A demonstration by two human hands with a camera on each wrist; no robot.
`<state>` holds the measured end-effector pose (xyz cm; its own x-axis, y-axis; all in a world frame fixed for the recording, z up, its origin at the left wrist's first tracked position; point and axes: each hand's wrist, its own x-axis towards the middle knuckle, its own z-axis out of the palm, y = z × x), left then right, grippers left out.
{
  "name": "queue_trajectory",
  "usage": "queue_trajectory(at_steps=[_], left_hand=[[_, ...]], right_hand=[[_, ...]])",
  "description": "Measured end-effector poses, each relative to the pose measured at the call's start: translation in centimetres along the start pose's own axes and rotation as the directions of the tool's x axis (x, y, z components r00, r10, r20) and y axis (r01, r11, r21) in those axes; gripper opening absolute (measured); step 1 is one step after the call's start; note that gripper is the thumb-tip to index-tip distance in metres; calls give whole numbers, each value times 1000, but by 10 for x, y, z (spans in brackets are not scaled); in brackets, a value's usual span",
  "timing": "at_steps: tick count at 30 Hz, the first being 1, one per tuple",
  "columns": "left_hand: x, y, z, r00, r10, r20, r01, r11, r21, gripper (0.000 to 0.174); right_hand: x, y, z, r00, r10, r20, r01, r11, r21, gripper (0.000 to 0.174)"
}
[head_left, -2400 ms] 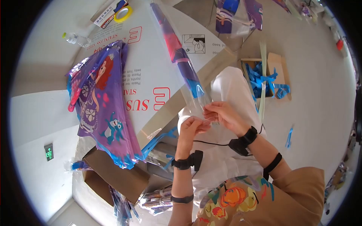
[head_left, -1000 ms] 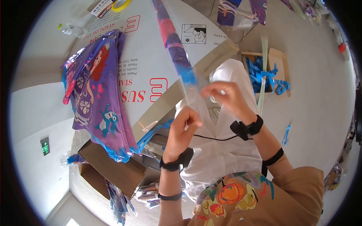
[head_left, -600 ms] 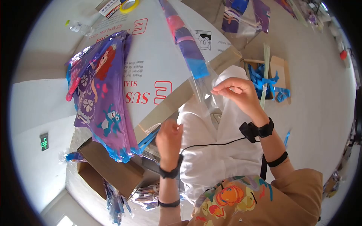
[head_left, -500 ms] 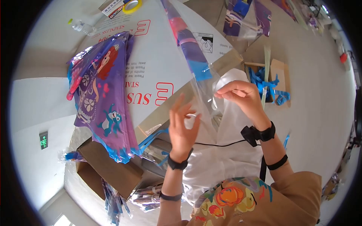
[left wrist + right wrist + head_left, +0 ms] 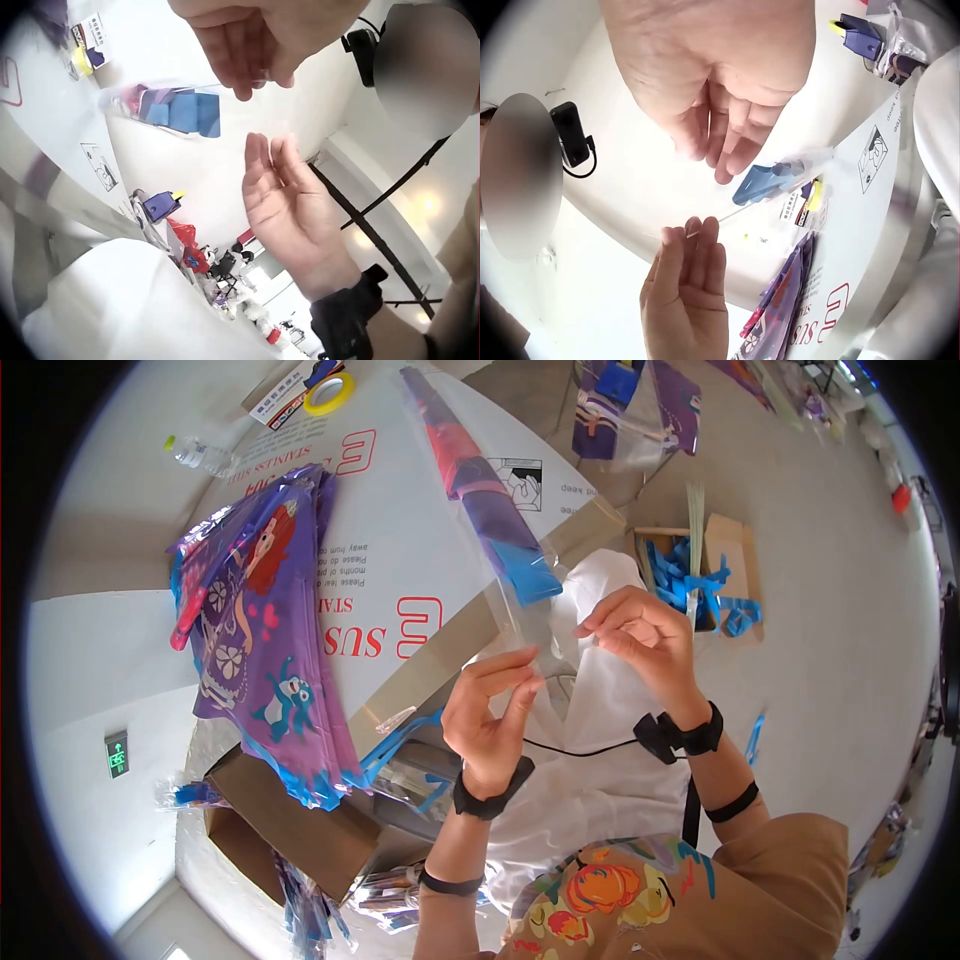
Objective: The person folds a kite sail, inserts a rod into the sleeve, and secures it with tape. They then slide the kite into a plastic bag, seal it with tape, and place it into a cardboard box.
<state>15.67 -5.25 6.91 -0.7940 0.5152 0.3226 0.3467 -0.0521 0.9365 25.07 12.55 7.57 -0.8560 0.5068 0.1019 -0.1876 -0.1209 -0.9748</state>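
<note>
A long clear plastic sleeve [image 5: 512, 622] holds a rolled purple, pink and blue printed film [image 5: 497, 520] and runs from the board toward the person's lap. Its see-through near end lies between the hands. My left hand [image 5: 485, 720] pinches the sleeve's thin edge between thumb and fingers, as the right wrist view shows by the pale line at its fingertips [image 5: 691, 229]. Opposite it, my right hand [image 5: 650, 645] has thumb and fingertips brought together at the sleeve's other side. The blue end of the roll [image 5: 191, 114] sits inside, short of the open end.
Left of the sleeve, a fanned stack of purple printed films [image 5: 265, 630] lies on the white lettered board [image 5: 380, 560]. Yellow tape [image 5: 328, 395] and a bottle [image 5: 197, 456] stand farther off. Blue strips fill a box [image 5: 735, 550] at right; an open carton [image 5: 290, 820] is at lower left.
The left hand let go of the sleeve, drew back toward the lower left, spread its fingers, and has returned to the edge. The right hand has stayed by the sleeve's end, shifting slightly down.
</note>
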Motion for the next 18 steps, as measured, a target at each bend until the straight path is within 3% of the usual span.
queue_trajectory(at_steps=[3, 6, 11, 15, 18], left_hand=[[-13, 5, 14, 951, -275, -142, 230, 935, -271, 12], [-18, 6, 22, 874, -437, -211, 337, 859, -385, 17], [-22, 4, 26, 804, -532, -265, 412, 820, -396, 19], [-12, 9, 28, 671, -696, -257, 506, 682, -528, 16], [-6, 0, 22, 555, -831, -45, 636, 459, -620, 14]], right_hand=[[-7, 6, 6, 991, 106, -79, -103, 994, 39, 8], [-12, 13, 19, 968, 202, -152, -184, 975, 124, 11], [-20, 25, 27, 940, 237, -246, -218, 971, 102, 21], [-22, 30, 31, 907, 286, -308, -241, 955, 176, 24], [-23, 23, 36, 845, 381, -375, -321, 922, 216, 28]])
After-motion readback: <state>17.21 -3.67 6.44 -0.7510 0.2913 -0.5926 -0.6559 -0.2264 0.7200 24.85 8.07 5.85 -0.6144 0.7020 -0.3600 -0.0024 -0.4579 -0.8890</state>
